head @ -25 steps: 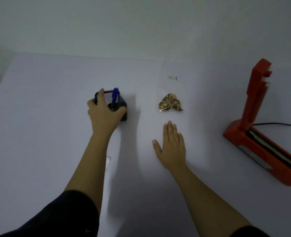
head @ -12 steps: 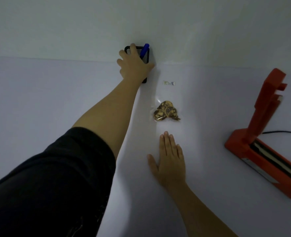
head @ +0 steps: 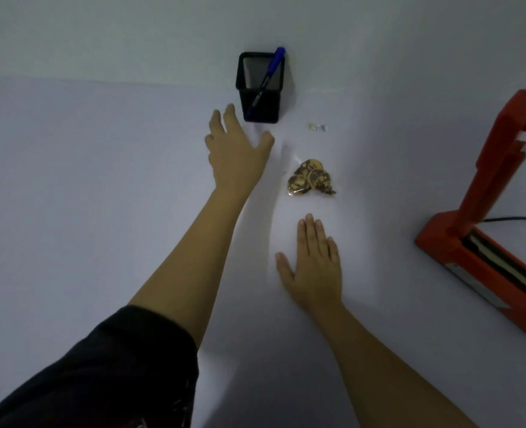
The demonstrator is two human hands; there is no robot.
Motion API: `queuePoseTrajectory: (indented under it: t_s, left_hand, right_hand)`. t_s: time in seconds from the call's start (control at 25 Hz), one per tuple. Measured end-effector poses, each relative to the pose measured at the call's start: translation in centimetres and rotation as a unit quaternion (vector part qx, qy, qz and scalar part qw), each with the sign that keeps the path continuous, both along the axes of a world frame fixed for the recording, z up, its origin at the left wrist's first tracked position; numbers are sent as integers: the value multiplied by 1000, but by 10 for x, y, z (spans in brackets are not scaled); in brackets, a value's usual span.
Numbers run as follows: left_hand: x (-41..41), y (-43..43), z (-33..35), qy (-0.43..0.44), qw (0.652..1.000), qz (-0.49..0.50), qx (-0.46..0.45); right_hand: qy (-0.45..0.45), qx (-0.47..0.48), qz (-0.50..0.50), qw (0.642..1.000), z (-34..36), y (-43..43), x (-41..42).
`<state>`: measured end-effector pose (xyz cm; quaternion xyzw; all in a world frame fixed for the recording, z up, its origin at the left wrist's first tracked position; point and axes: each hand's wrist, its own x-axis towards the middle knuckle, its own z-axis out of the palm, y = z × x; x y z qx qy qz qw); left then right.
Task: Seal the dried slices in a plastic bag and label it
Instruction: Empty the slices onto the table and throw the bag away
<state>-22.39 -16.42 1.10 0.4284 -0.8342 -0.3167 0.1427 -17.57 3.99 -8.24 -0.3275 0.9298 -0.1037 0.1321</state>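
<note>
The dried slices (head: 311, 177) lie in a tight cluster inside the clear plastic bag (head: 314, 149), which rests flat on the white table (head: 70, 211) at centre, directly ahead of the person. The bag's edges are faint, but its long axis appears to run from near to far, with a small label (head: 316, 127) at the far end; whether this label is stuck to the film cannot be told. The right hand (head: 312, 267) lies palm down on the near end, fingers straight and together, gripping nothing; this placement likely pins the bag against sliding. The left hand (head: 235, 143) is extended beyond the bag's left side, fingers spread and empty, just beside the black mesh pen holder (head: 259, 88) and not visibly touching it. A blue marker (head: 268, 78) leans in the holder, cap up and to the right, within reach for labelling. The red heat sealer (head: 484, 242) stands well apart on the right, arm raised.
</note>
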Motion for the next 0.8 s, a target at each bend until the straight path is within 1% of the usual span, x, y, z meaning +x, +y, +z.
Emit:
queuePoseTrajectory:
  t_s: [0.08,0.16,0.2,0.28,0.4,0.52,0.68,0.8]
  left_hand:
    - [50,24,-19,-22,999,-47,10]
    - [95,41,-36,-69,994,-83,14]
    - [116,46,-41,-88,992,-95,11]
    - [150,52,-45,-99,990,-103,-4]
    - [195,57,-45,-101,992,-67,-36]
    - [226,62,-52,-109,994,-14,-24]
    - [240,68,-65,-109,993,-34,-37]
    - [241,71,-65,-89,996,5,-7]
  right_hand:
    - [4,2,4,1000,0,0,1]
    - [9,1,7,1000,0,1,2]
    - [10,3,9,1000,-1,1,3]
    - [18,10,8,1000,-2,1,1]
    - [22,11,11,1000,-3,-1,1]
    - [18,16,17,1000,-4,-2,1]
    - [15,15,17,1000,-3,-1,1]
    - [20,16,19,999,-3,-1,1]
